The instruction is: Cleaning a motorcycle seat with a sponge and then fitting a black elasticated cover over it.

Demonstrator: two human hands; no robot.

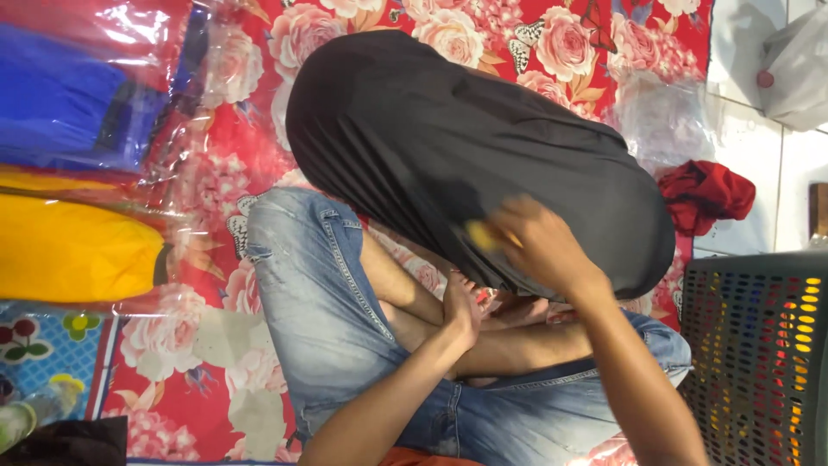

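Head view, right hand clenched on small yellow object, pressed against black garment draped over knees, left hand gripping garment's lower edge, yellow and blue plastic-wrapped packages at left on floral mat, dark perforated basket at right.

Light-blue denim jeans, faded, visible seams and stitching, cut or rolled short at knee. Both forearms bare, no sleeves. Feet bare. Orange garment edge at waist.
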